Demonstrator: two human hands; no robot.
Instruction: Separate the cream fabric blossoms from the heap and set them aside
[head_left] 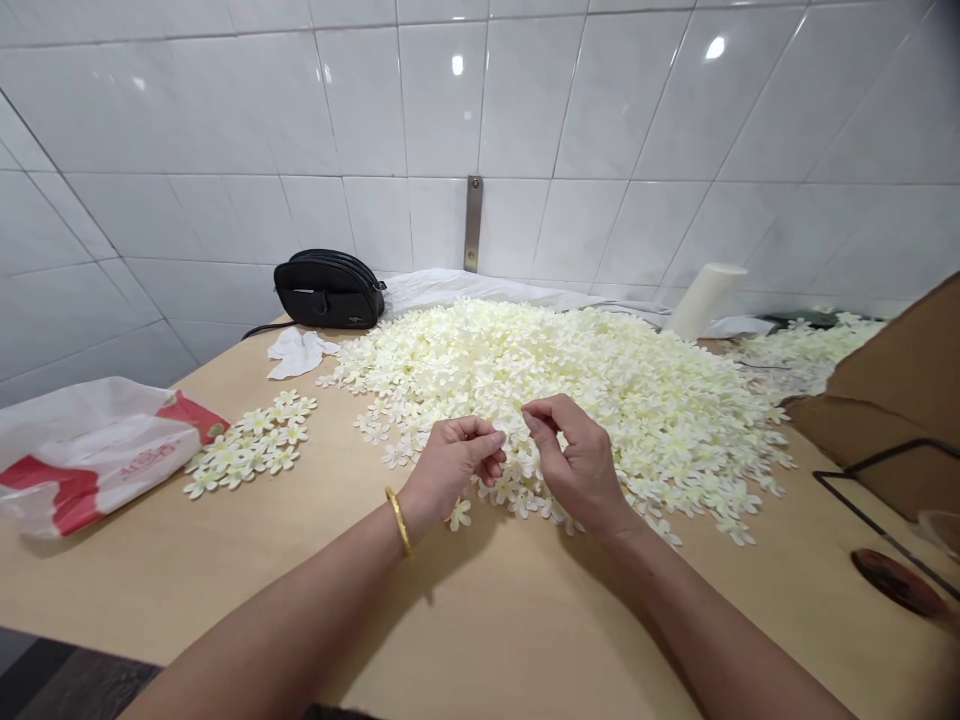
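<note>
A wide heap of pale yellow-white artificial flower heads [465, 350] covers the middle of the table. My left hand [461, 462], with a gold bangle on the wrist, is at the near edge of the heap, its thumb and fingers pinched together. Close beside it on the right, my right hand [574, 455] also pinches thumb against forefinger. A small gap separates the two hands. Whatever lies between the fingertips is too small to make out. One loose flower head [459, 515] rests just below my left hand.
On the left lie a smaller flat group of flower heads [255, 445] and a white-and-red plastic bag [112, 445]. Behind are a black pouch [330, 292], crumpled tissue [300, 352] and a leaning white roll [705, 300]. Brown cardboard [892, 390] and a black wire frame [885, 528] stand right.
</note>
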